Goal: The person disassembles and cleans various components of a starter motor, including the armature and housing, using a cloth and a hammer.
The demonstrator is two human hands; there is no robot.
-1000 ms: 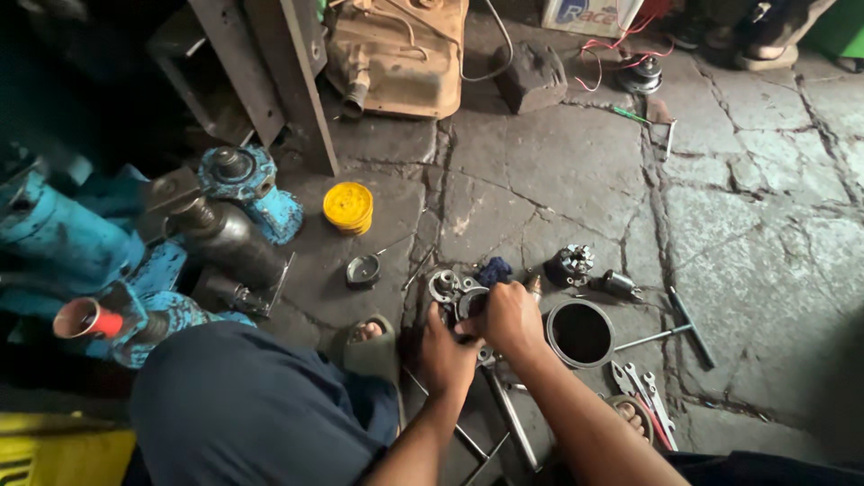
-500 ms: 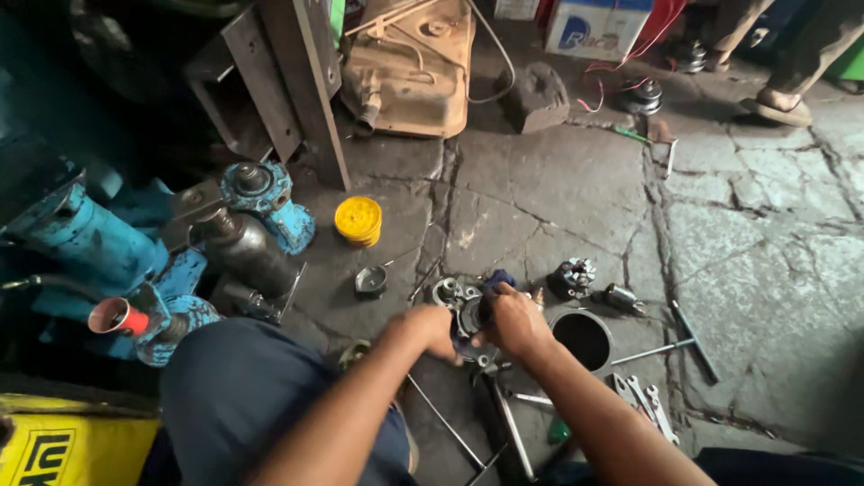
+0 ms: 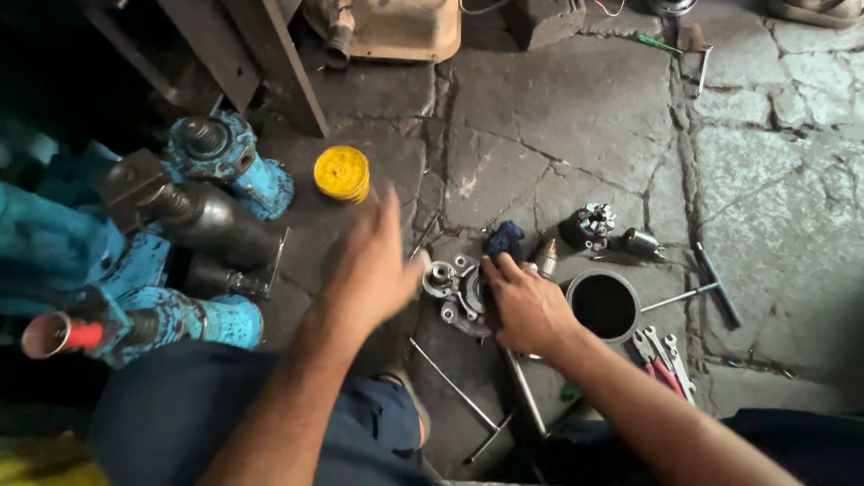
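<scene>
My left hand (image 3: 373, 265): lifted above the floor at centre frame, motion-blurred, fingers loosely spread, nothing in it.
My right hand (image 3: 522, 306): just right of centre, laid flat on the metal flange (image 3: 459, 292), fingers pressed together over its right half.
Metal flange: a round, grey, oily casting with bolt holes and a raised hub, lying on the stone floor (image 3: 558, 135) at centre frame, between my two hands.
Blue rag (image 3: 506, 238): a crumpled dark-blue cloth just above my right fingertips, touching the flange's upper edge.
Black ring (image 3: 604, 306): a thick round collar with a dark hollow, right of my right hand, close beside it.
Small parts: a toothed, chuck-like steel piece (image 3: 589, 223) and a short dark cylinder (image 3: 641, 243) in the upper right of the middle zone.
T-handle wrench (image 3: 711, 286): thin steel rods, right of the ring.
Spanners (image 3: 661, 353): shiny, with red grips beside them, lower right.
Long rods (image 3: 454, 385): slender steel, crossing below the flange.
Yellow disc (image 3: 342, 173): a round ribbed roll, upper left of centre.
Blue pump bodies (image 3: 220, 166): chipped, painted cast metal with dark steel shafts, left side.
Stone floor: cracked, grey, greasy slabs.
</scene>
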